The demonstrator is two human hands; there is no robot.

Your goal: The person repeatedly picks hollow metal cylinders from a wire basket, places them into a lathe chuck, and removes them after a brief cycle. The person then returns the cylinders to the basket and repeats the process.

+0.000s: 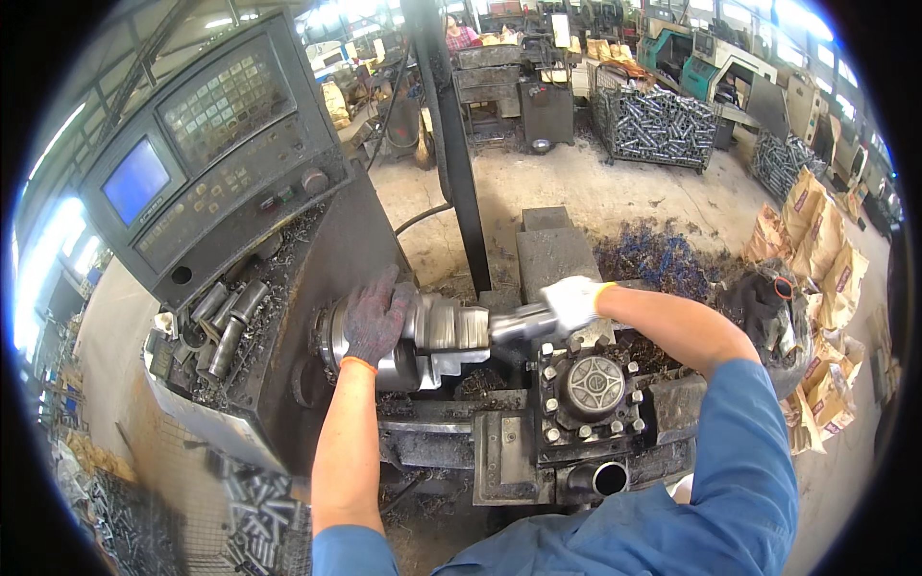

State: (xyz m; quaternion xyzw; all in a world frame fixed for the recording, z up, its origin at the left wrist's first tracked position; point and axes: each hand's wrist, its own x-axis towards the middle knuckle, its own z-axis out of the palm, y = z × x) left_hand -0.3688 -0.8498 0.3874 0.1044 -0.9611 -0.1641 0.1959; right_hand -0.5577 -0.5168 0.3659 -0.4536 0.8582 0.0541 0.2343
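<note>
My left hand (377, 317), in a dark, stained glove with an orange cuff, lies over the top of the lathe chuck (392, 369), fingers stretched out. The chuck's stepped jaws (455, 327) look smeared by motion. To their right is a shiny metal shaft (520, 324), roughly level and in line with the chuck. My right hand (573, 301), in a white glove with a yellow cuff, is closed around the shaft's right end; its fingers are partly blurred. Just below that hand sits the square tool post (591, 388) with bolts around its top.
A control panel (226, 106) with a lit screen rises at left. Several metal cylinders (229, 336) lie on the chip-covered ledge below it. Wire crates (663, 125) of metal parts stand farther back. Paper sacks (816, 230) line the right. Another person (461, 36) is far back.
</note>
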